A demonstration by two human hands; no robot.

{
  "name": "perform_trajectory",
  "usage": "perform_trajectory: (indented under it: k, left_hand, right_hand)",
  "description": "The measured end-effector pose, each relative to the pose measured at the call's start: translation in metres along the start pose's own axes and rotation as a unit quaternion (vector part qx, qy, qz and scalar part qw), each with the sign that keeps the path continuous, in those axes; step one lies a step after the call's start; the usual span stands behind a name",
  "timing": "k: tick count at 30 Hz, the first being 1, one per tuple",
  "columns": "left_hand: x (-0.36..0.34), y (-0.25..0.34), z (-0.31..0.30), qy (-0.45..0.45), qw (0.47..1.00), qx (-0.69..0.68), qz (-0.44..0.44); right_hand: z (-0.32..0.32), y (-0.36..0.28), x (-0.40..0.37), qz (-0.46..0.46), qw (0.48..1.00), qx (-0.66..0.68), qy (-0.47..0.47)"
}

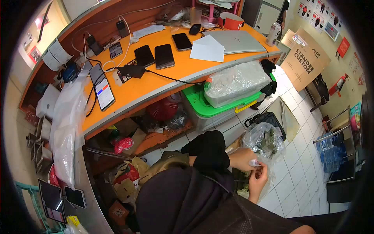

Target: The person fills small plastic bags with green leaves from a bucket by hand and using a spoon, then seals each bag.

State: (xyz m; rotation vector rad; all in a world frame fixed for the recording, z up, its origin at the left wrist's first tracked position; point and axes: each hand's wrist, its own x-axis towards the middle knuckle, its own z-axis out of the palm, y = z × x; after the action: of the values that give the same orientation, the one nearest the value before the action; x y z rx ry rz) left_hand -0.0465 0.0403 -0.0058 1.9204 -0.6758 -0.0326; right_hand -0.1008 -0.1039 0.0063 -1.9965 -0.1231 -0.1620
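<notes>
Toward the lower right, my left hand (240,158) and my right hand (259,178) come together, fingers closed around a small white object (254,162). It looks like a piece of plastic, but I cannot make out its kind. Past my left hand, a clear plastic bag (265,141) with dark green contents rests on the tiled floor. More clear plastic and some greenish material lie below my hands, partly hidden by my arms.
Left of my hands stands an orange desk (150,84) bearing phones, cables and a closed laptop (235,41). A wrapped parcel (237,84) lies on a green-lidded bin (200,103). Farther right are a large cardboard box (306,58), a water jug (331,150) and a metal-framed rack (338,128).
</notes>
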Motion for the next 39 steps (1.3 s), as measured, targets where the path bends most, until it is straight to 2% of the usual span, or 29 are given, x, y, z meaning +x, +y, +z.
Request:
perform_trajectory:
  k: [1, 4, 6, 7, 9, 10, 12, 13, 15, 17, 19, 20, 22, 25, 28, 30, 31, 36, 39]
  left_hand:
    - [0.0, 0.011, -0.004, -0.018, 0.996, 0.089, -0.023]
    - [0.003, 0.013, -0.003, 0.003, 0.996, 0.091, 0.009]
    - [0.005, 0.014, -0.003, 0.005, 0.997, 0.079, 0.004]
    - [0.006, 0.014, -0.004, 0.011, 0.998, 0.068, -0.003]
    - [0.007, 0.01, -0.003, 0.018, 0.999, 0.051, 0.005]
    - [0.008, 0.008, -0.002, 0.028, 0.999, 0.032, 0.011]
    - [0.008, 0.006, -0.001, 0.012, 1.0, 0.006, 0.014]
    - [0.008, 0.005, -0.001, 0.0, 1.0, -0.02, 0.014]
    - [0.008, -0.001, 0.0, -0.035, 0.999, -0.028, 0.015]
    - [0.008, -0.004, 0.0, -0.069, 0.997, -0.035, 0.013]
    - [0.008, -0.002, -0.002, -0.116, 0.977, -0.173, -0.039]
    - [0.008, -0.003, -0.002, -0.115, 0.977, -0.172, -0.04]
    - [0.008, -0.003, 0.0, -0.101, 0.991, -0.083, -0.027]
    - [0.009, 0.001, -0.001, -0.101, 0.995, -0.008, -0.018]
    - [0.008, -0.001, -0.001, -0.082, 0.996, -0.018, -0.001]
    - [0.008, 0.005, 0.004, -0.063, 0.998, 0.005, -0.023]
    - [0.008, 0.007, 0.005, -0.043, 0.998, 0.027, -0.045]
    - [0.012, 0.007, 0.01, -0.026, 0.996, 0.035, -0.08]
    - [0.012, 0.008, 0.01, -0.026, 0.995, 0.036, -0.087]
  right_hand:
    - [-0.001, -0.002, -0.001, 0.003, 1.0, 0.001, 0.001]
    - [-0.004, -0.01, 0.003, 0.048, 0.999, -0.021, 0.003]
    - [-0.004, -0.008, 0.006, -0.002, 0.998, 0.056, 0.007]
    - [-0.007, -0.008, 0.007, -0.003, 0.998, 0.057, 0.012]
    - [-0.013, -0.011, 0.006, 0.015, 0.981, 0.192, 0.029]
    - [-0.015, -0.012, 0.007, 0.015, 0.981, 0.193, 0.034]
    - [-0.019, -0.014, 0.007, -0.013, 0.999, 0.036, -0.022]
    - [-0.021, -0.013, 0.007, -0.011, 0.999, 0.035, -0.017]
    - [-0.026, -0.011, 0.01, -0.003, 0.994, 0.044, -0.096]
    - [-0.03, -0.01, 0.012, -0.012, 0.992, 0.031, -0.121]
    - [-0.031, -0.011, 0.012, -0.022, 0.988, 0.018, -0.149]
    - [-0.03, -0.014, 0.012, -0.016, 0.989, 0.002, -0.147]
    - [-0.025, -0.018, 0.012, -0.011, 0.989, -0.014, -0.146]
    - [-0.019, -0.019, 0.012, -0.03, 0.99, -0.064, -0.121]
    - [-0.013, -0.006, 0.012, -0.059, 0.992, -0.048, -0.105]
    - [-0.009, -0.002, 0.009, -0.023, 0.996, 0.065, -0.052]
    - [-0.007, -0.001, 0.009, -0.022, 0.996, 0.065, -0.051]
    - [0.004, -0.018, 0.007, -0.025, 0.998, 0.012, 0.052]
    - [0.007, -0.017, 0.004, -0.032, 0.996, -0.038, 0.072]
